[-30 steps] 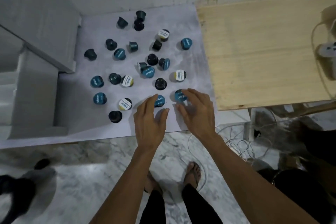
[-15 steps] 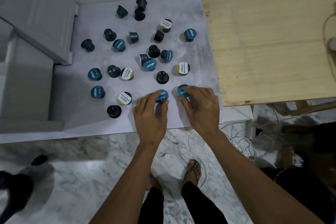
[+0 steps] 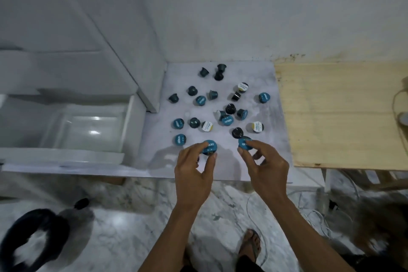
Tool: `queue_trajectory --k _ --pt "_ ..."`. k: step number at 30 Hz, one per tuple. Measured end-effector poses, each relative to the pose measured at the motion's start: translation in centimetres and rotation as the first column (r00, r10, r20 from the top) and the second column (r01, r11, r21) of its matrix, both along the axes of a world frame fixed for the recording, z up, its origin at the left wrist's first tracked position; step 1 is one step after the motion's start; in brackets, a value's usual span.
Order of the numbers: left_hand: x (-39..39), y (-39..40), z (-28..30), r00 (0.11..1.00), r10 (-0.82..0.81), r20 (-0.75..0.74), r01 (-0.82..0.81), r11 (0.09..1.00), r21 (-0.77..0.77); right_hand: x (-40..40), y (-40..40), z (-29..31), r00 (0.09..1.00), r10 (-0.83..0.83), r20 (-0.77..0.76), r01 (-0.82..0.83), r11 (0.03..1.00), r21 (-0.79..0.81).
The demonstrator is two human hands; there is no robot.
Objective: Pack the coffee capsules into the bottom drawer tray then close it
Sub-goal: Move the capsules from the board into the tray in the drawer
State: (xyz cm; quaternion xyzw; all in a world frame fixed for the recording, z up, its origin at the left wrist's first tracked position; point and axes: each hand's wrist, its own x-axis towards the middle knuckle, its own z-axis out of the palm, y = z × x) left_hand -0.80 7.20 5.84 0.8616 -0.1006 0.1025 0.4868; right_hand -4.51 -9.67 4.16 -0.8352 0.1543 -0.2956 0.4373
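Observation:
Several coffee capsules [image 3: 227, 119], dark-bodied with teal or white lids, lie scattered on a white sheet [image 3: 265, 152]. My left hand [image 3: 194, 174] pinches a teal-lidded capsule [image 3: 209, 147] between thumb and fingers near the sheet's front. My right hand [image 3: 265, 170] grips another teal-lidded capsule [image 3: 244, 143]. To the left, the bottom drawer [image 3: 130, 126] of a white plastic unit stands pulled out, and its clear tray [image 3: 72, 132] holds no capsules that I can see.
The upper part of the white drawer unit [image 3: 88, 55] rises at the left. A bare wooden tabletop [image 3: 340, 115] adjoins the sheet on the right, with a cable at its far edge. Below are marble floor, loose white cables [image 3: 309, 212] and my sandalled foot [image 3: 251, 243].
Both hands have closed on a teal capsule each and lifted slightly off the sheet. The view has tilted up and left, bringing the open drawer into sight.

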Motion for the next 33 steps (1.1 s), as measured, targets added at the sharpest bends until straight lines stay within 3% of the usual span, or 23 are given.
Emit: queue_trajectory --k 7,13,22,28,33 --pt "2.9 13.2 7.0 0.991 0.040 0.125 -0.042 0.999 0.013 3.9 10.7 7.0 0.992 0.064 0.105 -0.069 0.997 0.047" --pt "6.8 27.8 9.9 0.977 0.049 0.207 -0.069 0.994 0.088 6.8 22.0 9.0 0.984 0.106 0.143 -0.109 0.994 0.010" --pt "14.6 41.6 9.4 0.999 0.033 -0.025 -0.026 0.972 0.233 11.0 32.6 8.9 0.980 0.198 -0.035 -0.197 0.980 0.025" --pt "22.1 44.9 7.0 0.973 -0.080 -0.216 0.150 0.931 0.333 17.7 35.9 7.2 0.944 0.299 -0.143 -0.299 0.954 0.017" --pt "26.9 46.5 4.7 0.899 -0.169 -0.403 0.347 0.838 0.421 23.5 37.7 3.8 0.832 0.429 -0.352 -0.448 0.894 0.030"
